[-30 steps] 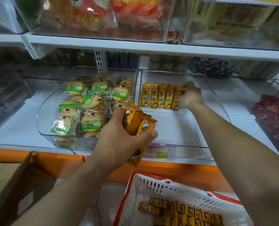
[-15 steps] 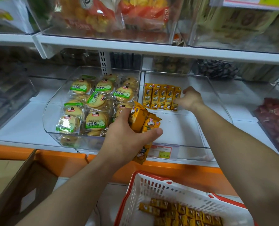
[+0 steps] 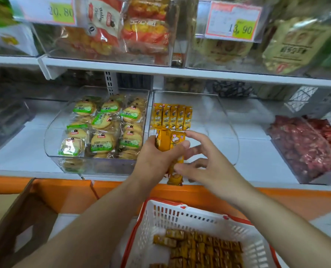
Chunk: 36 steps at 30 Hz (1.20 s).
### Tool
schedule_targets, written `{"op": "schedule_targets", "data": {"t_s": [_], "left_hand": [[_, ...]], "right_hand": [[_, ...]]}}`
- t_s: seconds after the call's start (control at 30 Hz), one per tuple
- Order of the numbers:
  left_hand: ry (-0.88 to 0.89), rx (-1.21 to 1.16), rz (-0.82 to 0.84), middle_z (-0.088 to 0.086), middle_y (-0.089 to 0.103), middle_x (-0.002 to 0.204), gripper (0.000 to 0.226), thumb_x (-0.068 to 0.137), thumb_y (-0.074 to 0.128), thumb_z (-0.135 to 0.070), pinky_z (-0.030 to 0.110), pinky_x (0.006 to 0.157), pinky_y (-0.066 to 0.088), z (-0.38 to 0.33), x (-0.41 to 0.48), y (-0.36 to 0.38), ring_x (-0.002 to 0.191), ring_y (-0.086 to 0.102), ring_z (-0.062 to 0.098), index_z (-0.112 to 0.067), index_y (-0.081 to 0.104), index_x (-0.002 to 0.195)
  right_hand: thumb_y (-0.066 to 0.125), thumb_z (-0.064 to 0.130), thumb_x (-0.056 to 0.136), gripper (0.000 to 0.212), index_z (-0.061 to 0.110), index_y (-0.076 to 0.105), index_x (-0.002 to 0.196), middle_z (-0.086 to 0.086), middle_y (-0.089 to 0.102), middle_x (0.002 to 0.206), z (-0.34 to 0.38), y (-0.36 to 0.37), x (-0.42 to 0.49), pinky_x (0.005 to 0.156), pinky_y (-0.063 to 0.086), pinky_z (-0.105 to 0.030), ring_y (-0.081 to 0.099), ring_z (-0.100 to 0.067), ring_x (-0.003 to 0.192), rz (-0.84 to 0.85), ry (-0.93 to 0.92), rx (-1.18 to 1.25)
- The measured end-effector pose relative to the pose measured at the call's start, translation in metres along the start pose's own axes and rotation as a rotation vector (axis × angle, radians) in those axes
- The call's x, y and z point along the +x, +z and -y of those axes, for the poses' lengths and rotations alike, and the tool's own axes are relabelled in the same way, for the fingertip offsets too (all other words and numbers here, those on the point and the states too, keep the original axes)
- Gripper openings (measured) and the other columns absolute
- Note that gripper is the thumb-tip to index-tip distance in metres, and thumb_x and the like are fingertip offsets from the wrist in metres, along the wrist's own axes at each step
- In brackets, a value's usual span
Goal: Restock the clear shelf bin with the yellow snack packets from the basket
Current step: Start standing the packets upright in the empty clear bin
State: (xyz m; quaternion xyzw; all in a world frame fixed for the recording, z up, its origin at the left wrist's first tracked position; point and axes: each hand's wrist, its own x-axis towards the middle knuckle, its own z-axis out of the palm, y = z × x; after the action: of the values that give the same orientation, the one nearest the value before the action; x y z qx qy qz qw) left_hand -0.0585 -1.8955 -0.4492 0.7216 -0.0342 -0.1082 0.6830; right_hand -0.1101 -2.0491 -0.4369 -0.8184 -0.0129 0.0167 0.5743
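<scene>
From the head camera, the left hand (image 3: 154, 160) has its fingers curled round a small bundle of yellow foil snack packets (image 3: 169, 144), held upright in front of the clear plastic shelf bin (image 3: 232, 130). The right hand (image 3: 209, 166) is beside the bundle with fingers spread and loose, gripping nothing, its thumb against the bundle's lower part. A row of five yellow packets (image 3: 172, 117) stands side by side in the bin's back left corner. Below, a white plastic basket with a red rim (image 3: 180, 213) holds a loose heap of yellow packets (image 3: 199, 248). Just left of the bin, a second clear bin (image 3: 50, 136) holds round biscuits in green-labelled wrappers (image 3: 102, 130).
</scene>
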Motion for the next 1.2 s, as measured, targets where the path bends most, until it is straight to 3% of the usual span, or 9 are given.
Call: {"op": "schedule_targets", "data": {"t_s": [0.07,0.23,0.33,0.43,0.57,0.67,0.77,1.07,1.2], "left_hand": [[-0.026,-0.054,0.054,-0.008,0.077,0.079,0.035,0.081,0.081,-0.043,0.023,0.057,0.056,0.001,-0.004,0.008,0.072,0.075,0.011,-0.021,0.069,0.106],[-0.107,-0.15,0.119,0.006,0.077,0.112,0.032,0.094,0.07,-0.035,0.054,0.093,0.057,-0.001,-0.004,0.006,0.104,0.074,0.031,-0.021,0.067,0.122],[-0.049,-0.081,0.131,0.002,0.078,0.105,0.025,0.096,0.069,-0.024,0.048,0.086,0.059,0.003,-0.006,0.006,0.097,0.075,0.024,-0.022,0.066,0.12],[-0.006,-0.026,0.099,-0.003,0.079,0.096,0.022,0.094,0.071,-0.022,0.038,0.078,0.06,0.005,-0.006,0.007,0.09,0.076,0.017,-0.025,0.066,0.116],[0.048,0.055,0.026,-0.005,0.077,0.095,0.02,0.093,0.072,-0.024,0.028,0.071,0.061,0.002,-0.002,0.002,0.088,0.076,0.011,-0.025,0.065,0.112],[0.103,0.101,-0.027,-0.008,0.075,0.097,0.021,0.094,0.071,-0.025,0.015,0.06,0.057,-0.001,0.003,-0.01,0.083,0.074,0.002,-0.025,0.062,0.113],[0.136,0.154,-0.113,-0.006,0.075,0.099,0.031,0.093,0.071,-0.027,0.015,0.059,0.058,-0.004,0.009,-0.023,0.083,0.075,0.007,-0.023,0.06,0.121],[0.22,0.265,-0.209,-0.014,0.07,0.09,0.019,0.091,0.074,-0.032,0.01,0.053,0.053,-0.002,0.026,-0.05,0.074,0.068,-0.005,-0.034,0.058,0.102],[0.216,0.267,-0.186,-0.016,0.071,0.088,0.024,0.09,0.074,-0.032,0.017,0.062,0.059,0.002,0.028,-0.054,0.076,0.069,-0.005,-0.034,0.059,0.109]], "right_hand": [[0.084,0.028,0.077,0.071,0.047,0.047,0.134,0.002,0.061,0.1,-0.001,0.0,-0.004,0.076,0.061,-0.038,0.069,-0.02,0.08,-0.074,0.019,0.003],[0.078,0.017,0.085,0.048,0.036,0.058,0.125,-0.005,0.073,0.102,-0.003,-0.016,-0.013,0.074,0.06,-0.029,0.074,-0.023,0.086,-0.093,0.023,0.221],[0.075,0.018,0.088,0.047,0.038,0.059,0.127,-0.003,0.073,0.101,-0.005,-0.021,-0.015,0.071,0.059,-0.026,0.074,-0.02,0.09,-0.068,0.027,0.286],[0.068,0.017,0.092,0.055,0.044,0.053,0.137,-0.004,0.065,0.101,-0.01,-0.022,-0.013,0.073,0.057,-0.036,0.072,-0.023,0.092,-0.136,0.055,0.336],[0.074,0.021,0.087,0.056,0.036,0.052,0.137,-0.001,0.064,0.104,-0.015,-0.034,-0.005,0.049,0.052,-0.029,0.068,-0.016,0.073,-0.319,0.067,0.283],[0.084,0.022,0.077,0.04,0.024,0.064,0.111,0.003,0.066,0.088,-0.021,-0.051,0.014,0.049,0.047,-0.02,0.06,0.0,0.057,-0.474,0.055,0.151],[0.089,0.022,0.07,0.037,0.024,0.062,0.095,0.005,0.062,0.078,-0.025,-0.063,0.051,0.057,0.043,-0.019,0.056,-0.004,0.059,-0.557,0.018,-0.049],[0.076,0.009,0.077,0.037,0.011,0.064,0.111,-0.018,0.066,0.111,-0.048,-0.083,0.189,0.084,0.047,-0.033,0.062,-0.035,0.103,-0.291,-0.034,-0.921],[0.065,0.007,0.084,0.028,0.01,0.061,0.111,-0.018,0.066,0.105,-0.06,-0.078,0.223,0.076,0.051,-0.033,0.065,-0.034,0.099,-0.314,0.078,-1.028]]}}
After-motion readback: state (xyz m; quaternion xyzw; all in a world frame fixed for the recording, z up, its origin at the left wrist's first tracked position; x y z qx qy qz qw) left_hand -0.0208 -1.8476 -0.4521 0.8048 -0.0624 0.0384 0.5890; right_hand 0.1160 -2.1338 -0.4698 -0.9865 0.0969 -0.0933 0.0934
